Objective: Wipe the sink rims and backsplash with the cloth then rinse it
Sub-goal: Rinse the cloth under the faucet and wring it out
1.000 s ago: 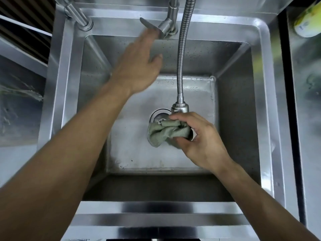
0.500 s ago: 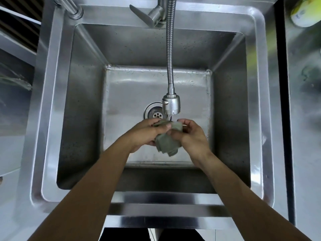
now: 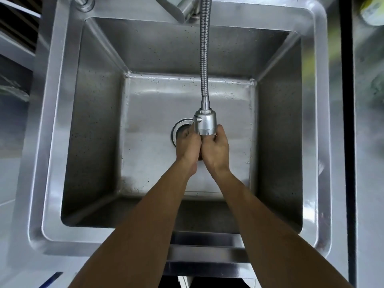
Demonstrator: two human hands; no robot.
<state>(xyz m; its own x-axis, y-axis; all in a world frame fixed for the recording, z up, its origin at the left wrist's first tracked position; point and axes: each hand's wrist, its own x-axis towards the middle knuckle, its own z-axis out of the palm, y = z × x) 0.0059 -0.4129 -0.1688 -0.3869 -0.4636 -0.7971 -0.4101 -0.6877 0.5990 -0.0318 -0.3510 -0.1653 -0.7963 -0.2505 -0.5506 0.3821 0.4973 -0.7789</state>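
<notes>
**Cloth hidden between two clasped hands under the sprayer**

Cloth is almost wholly covered now: only a dark sliver shows at the base of the two palms, too small to point at with certainty. Half a second ago its grey-green folds hung plainly between the fingers.

Seen from above, the left hand (image 3: 188,147) and right hand (image 3: 216,148) are pressed together, both curled shut around the bundle, right below the sprayer head (image 3: 205,124). They have moved up and closer together, now touching the head's lower edge and hiding part of the drain (image 3: 181,126).

The flexible metal hose (image 3: 204,59) hangs straight down from the back rim of the steel sink (image 3: 52,121). A second ago the left hand was at the tap lever (image 3: 172,7); whether water is running cannot be told.
</notes>
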